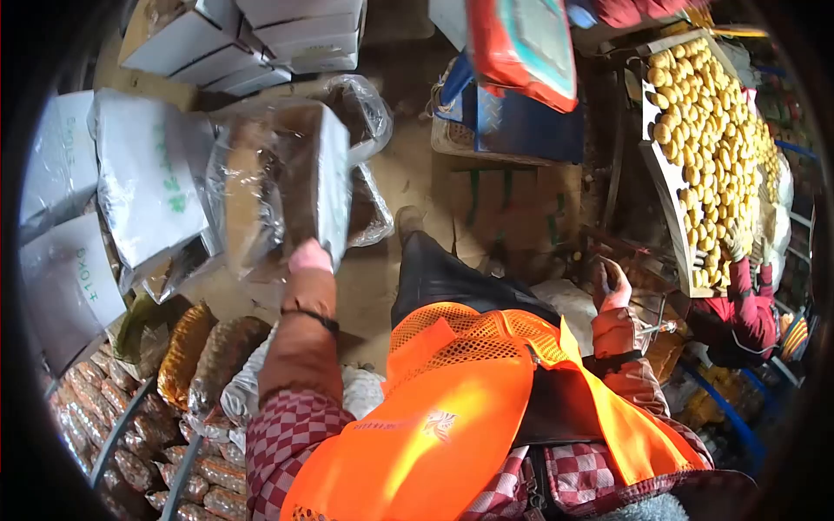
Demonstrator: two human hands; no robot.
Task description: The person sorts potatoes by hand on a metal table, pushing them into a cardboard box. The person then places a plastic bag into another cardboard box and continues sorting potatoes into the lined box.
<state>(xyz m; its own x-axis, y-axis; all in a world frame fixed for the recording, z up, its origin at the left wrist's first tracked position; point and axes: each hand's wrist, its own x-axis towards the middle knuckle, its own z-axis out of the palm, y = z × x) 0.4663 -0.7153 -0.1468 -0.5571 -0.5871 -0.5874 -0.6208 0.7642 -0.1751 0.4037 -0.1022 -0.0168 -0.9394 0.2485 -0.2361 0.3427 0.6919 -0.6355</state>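
My left hand (311, 257) is closed on the near edge of a white cardboard box (332, 178) lined with clear plastic. The box's inside looks brown and its plastic liner (252, 191) spills over the left side; the box is slightly blurred. My right hand (612, 285) hangs away from my body on the right, fingers loosely curled and thumb apart, with nothing visible in it. Behind the held box, another plastic-lined box (372, 204) rests on the floor.
White boxes (148, 178) stand at left, more (300, 35) behind. Filled bags (187, 356) lie lower left. A red-framed device (521, 52) stands above a blue platform (530, 126). At right, a co-worker's gloved hand (737, 247) reaches over a table of yellow, potato-like produce (708, 156).
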